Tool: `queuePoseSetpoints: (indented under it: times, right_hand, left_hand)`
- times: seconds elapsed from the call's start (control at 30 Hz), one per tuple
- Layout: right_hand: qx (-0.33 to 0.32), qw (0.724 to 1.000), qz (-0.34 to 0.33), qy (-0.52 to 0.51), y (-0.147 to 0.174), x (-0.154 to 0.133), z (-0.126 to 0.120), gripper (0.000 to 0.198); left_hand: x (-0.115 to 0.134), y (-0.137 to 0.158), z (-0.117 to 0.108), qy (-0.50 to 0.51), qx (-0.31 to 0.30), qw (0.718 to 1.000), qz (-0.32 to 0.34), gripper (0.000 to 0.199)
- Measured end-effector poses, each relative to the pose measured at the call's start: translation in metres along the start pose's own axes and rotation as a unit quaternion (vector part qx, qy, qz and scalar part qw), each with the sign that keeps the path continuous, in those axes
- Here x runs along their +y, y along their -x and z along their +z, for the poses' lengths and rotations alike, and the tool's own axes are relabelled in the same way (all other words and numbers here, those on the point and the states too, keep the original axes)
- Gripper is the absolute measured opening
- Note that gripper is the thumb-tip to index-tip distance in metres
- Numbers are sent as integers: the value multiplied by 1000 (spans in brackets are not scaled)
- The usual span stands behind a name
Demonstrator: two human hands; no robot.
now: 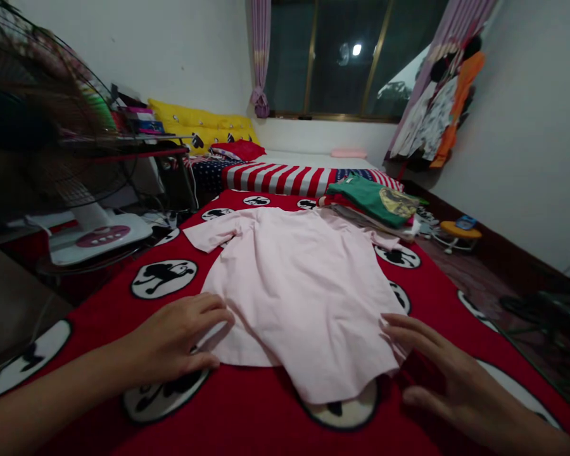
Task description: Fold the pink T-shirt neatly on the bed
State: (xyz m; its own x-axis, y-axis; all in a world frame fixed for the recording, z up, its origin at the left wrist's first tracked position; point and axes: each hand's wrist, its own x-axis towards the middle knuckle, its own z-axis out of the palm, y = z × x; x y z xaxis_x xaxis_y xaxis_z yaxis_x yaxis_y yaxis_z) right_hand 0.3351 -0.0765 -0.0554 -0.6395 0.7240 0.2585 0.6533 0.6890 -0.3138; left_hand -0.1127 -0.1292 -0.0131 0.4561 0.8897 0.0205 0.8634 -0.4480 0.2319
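Observation:
A pale pink short-sleeved T-shirt (308, 285) lies spread on a red blanket (247, 411) printed with black figures in white ovals. Its hem faces me, and soft wrinkles run through the cloth. At the shirt's left edge near the hem, my left hand (175, 335) touches the fabric with its fingertips, thumb and fingers apart. My right hand (451, 373) is at the lower right corner, its fingers stretched over the shirt's edge and its thumb held away from them. Neither hand is closed around the cloth.
A stack of folded clothes with a green garment (373, 196) on top sits beyond the shirt's right sleeve. On the left stands an electric fan (95, 228). Behind are a striped bed cover (285, 178) and yellow cushion (204, 123). An orange stool (460, 229) stands at right.

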Motion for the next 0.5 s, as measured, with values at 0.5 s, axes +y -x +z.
queuePoseSetpoints:
  times: [0.5]
  right_hand:
    - [240,935,220,-138,-88,1,-29,24]
  left_hand:
    - [-38,-7,-9,258,248,922,-150,22]
